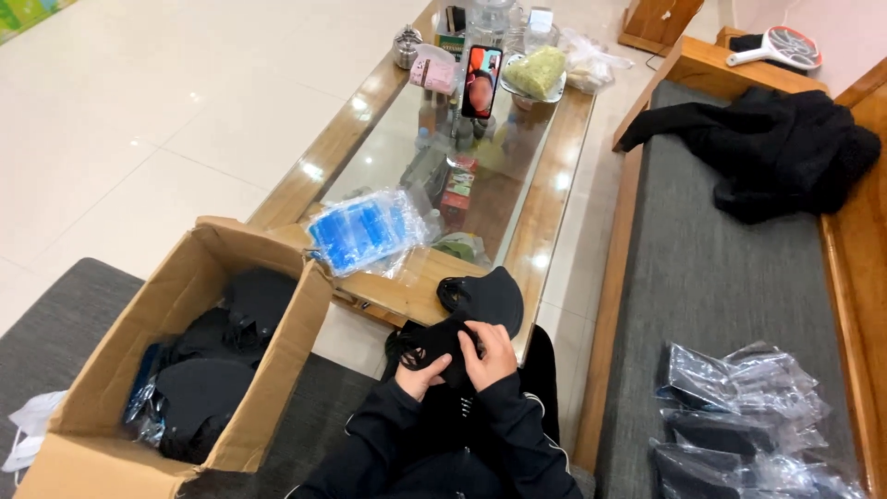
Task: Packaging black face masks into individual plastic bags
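Note:
Both my hands hold a black face mask (442,342) in front of my chest, over my lap. My left hand (423,377) grips its lower left side with the thumb on top. My right hand (487,353) pinches the mask's right part, fingers curled over it. A second black mask (488,298) lies just beyond my hands on the near edge of the wooden glass-topped table (545,199). Black sleeves cover both wrists.
An open cardboard box (106,370) of black masks stands at my left. A clear packet of blue items (362,231) lies on the table's near corner. A phone (480,81), jars and bags crowd the far end. Bagged masks (739,416) and a black jacket (776,148) lie on the grey bench.

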